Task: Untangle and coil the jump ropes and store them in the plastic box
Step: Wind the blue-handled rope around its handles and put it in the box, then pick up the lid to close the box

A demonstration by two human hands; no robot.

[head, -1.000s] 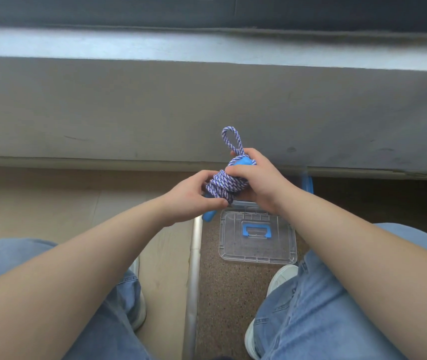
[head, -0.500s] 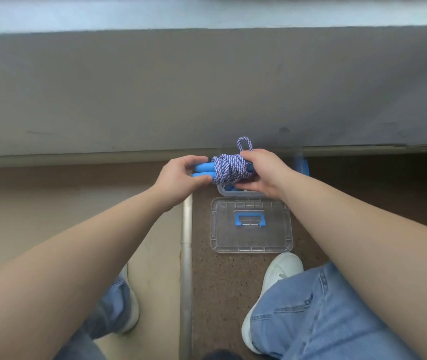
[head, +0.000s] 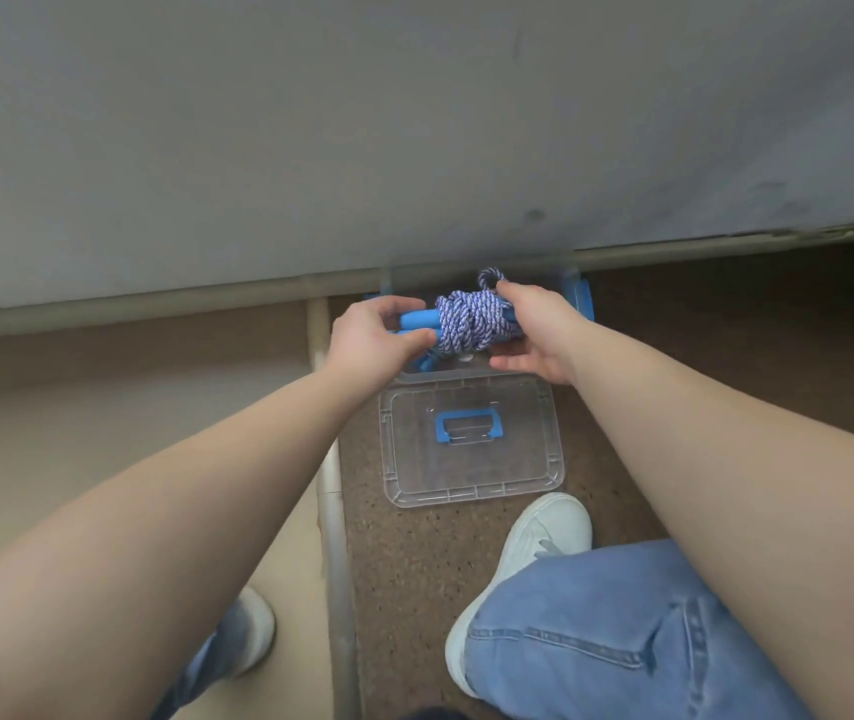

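A coiled jump rope (head: 469,324), blue-and-white braided cord wound round its blue handles, is held low over the open clear plastic box (head: 578,301) against the wall. My left hand (head: 368,337) grips the blue handle ends on the left. My right hand (head: 534,330) holds the bundle's right side, fingers over the top and thumb underneath. A small rope loop sticks up behind the bundle. Most of the box is hidden by the rope and hands; another blue piece shows inside it below the bundle.
The box's clear lid (head: 471,439) with a blue handle lies flat on the speckled floor just in front of the box. A metal floor strip (head: 331,485) runs toward me on the left. My white shoes (head: 534,543) and jeans-clad knees are near.
Both hands have carried the coiled rope down and forward from chest height to just over the box. The tall loop above the bundle has shrunk to a small one.
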